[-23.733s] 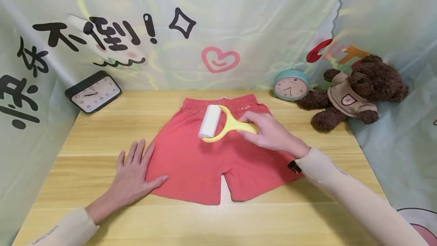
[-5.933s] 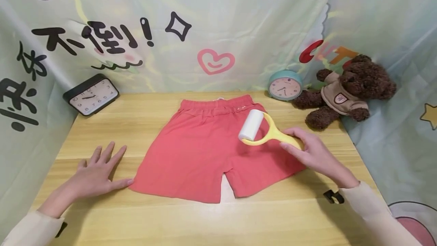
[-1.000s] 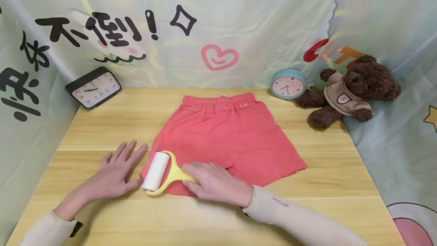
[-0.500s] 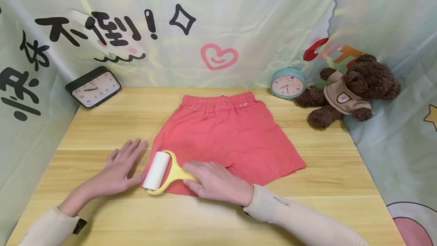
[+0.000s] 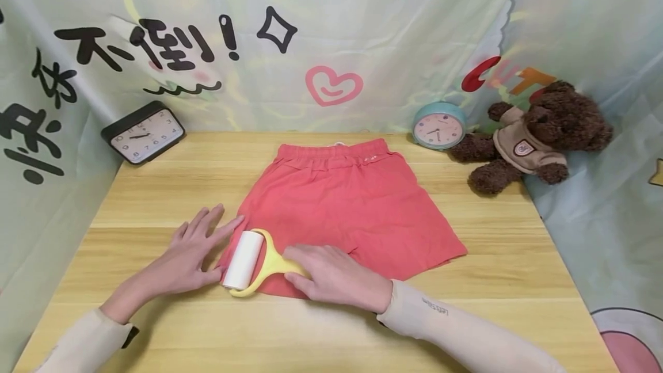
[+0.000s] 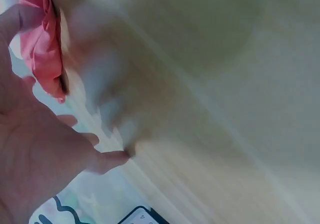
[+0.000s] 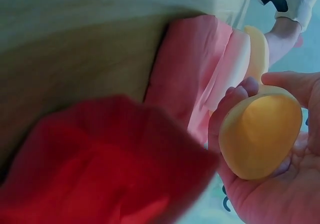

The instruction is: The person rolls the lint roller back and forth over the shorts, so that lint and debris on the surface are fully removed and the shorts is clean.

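Red shorts [image 5: 331,200] lie flat on the wooden table, waistband towards the back. My right hand [image 5: 339,275] grips the yellow handle of a lint roller [image 5: 243,261], whose white cylinder sits on the lower left leg of the shorts. In the right wrist view the rounded end of the lint roller's handle [image 7: 262,134] shows within the curled fingers. My left hand [image 5: 183,258] is spread at the left edge of the shorts, its thumb and index finger touching the fabric beside the roller. Seen from the left wrist, the thumb overlaps the red cloth [image 6: 45,58].
A black-framed clock [image 5: 145,134] stands at the back left of the table [image 5: 440,327]. Towards the back right are a round teal clock [image 5: 439,126] and a brown teddy bear [image 5: 538,137]. Printed cloth [image 5: 404,27] hangs behind and along both sides.
The lint roller went from the waist area to the right leg, then to the lower left leg. Over the last second my left hand slid right onto the shorts' edge; the roller shifted slightly right.
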Motion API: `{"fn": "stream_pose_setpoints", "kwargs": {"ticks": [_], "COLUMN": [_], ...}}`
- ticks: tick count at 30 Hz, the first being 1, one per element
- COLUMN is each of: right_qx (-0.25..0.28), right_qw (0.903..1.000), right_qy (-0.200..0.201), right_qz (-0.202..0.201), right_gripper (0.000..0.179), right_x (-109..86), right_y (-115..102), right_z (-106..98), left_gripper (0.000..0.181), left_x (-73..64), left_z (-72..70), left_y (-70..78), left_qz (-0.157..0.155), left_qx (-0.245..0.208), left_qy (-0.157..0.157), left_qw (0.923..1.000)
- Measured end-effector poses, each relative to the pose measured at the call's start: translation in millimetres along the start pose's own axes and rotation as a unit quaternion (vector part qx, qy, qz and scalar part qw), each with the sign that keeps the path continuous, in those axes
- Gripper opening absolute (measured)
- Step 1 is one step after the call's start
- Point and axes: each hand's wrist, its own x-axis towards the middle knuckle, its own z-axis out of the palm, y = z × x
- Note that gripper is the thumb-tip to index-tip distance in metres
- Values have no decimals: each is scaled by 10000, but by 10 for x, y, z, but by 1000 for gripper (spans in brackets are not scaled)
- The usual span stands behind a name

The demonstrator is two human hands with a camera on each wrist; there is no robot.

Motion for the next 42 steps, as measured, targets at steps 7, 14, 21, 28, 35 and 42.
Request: {"fn": "stream_pose_setpoints", "kwargs": {"ticks": [7, 14, 21, 28, 35, 42], "right_qx": [-142, -99, 31, -31, -52, 8], "right_qw": [9999, 9999, 9999, 9999, 9999, 9998], "right_qy": [21, -109, -116, -92, -110, -137], "right_qz": [-70, 62, 47, 45, 88, 131], "right_gripper": [27, 26, 24, 18, 14, 12], "right_x": [-71, -121, -210, -302, -314, -321], "right_y": [19, 35, 57, 118, 134, 121], "right_z": [-54, -97, -150, -181, -190, -204], "left_gripper": [95, 100, 103, 114, 104, 92], "left_x": [29, 25, -16, -20, 127, 199], "left_z": [-72, -132, -132, -153, -127, -59], "left_y": [-4, -39, -62, 7, 164, 121], "left_qz": [4, -371, -428, -268, 351, 41], "left_qx": [161, 464, 463, 550, 500, 388], "left_qy": [-278, -612, -708, -549, -142, -271], "left_qw": [9995, 9964, 9955, 9966, 9980, 9989]}}
